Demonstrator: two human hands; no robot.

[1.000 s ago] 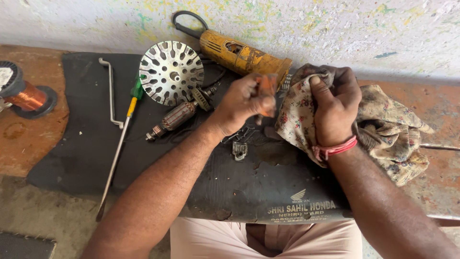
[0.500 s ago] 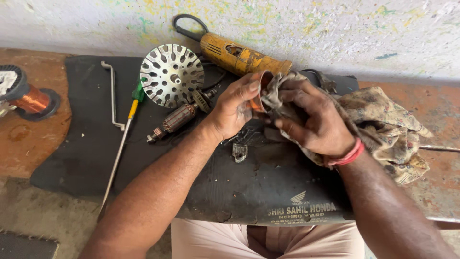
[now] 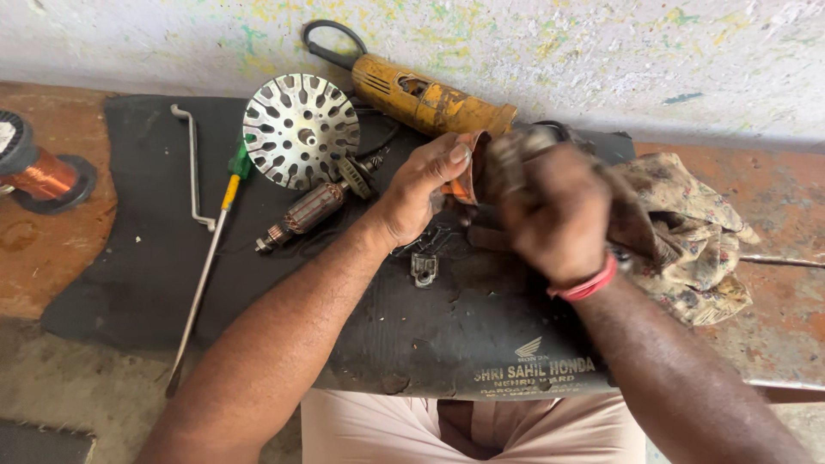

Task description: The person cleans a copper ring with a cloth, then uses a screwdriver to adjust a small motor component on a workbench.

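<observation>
My left hand [image 3: 423, 187] grips a small orange part [image 3: 465, 176] that shows between thumb and fingers above the black mat [image 3: 155, 258]. Pressed against that part, my right hand [image 3: 550, 210] is blurred and clutches a patterned rag [image 3: 687, 232]; a red band circles its wrist. The rag trails off to the right over the bench. A small metal clip [image 3: 423, 269] lies on the mat just below both hands.
Behind the hands lies a yellow angle grinder body [image 3: 421, 94]. A slotted metal fan disc [image 3: 301, 129], a motor armature [image 3: 309, 210], a green-handled screwdriver [image 3: 215, 232] and a bent metal rod [image 3: 193, 167] lie left. A copper wire spool [image 3: 39, 172] stands at the far left.
My right hand has swung left and turned over with the rag, now covering the orange part from the right. My left hand has kept its hold in place.
</observation>
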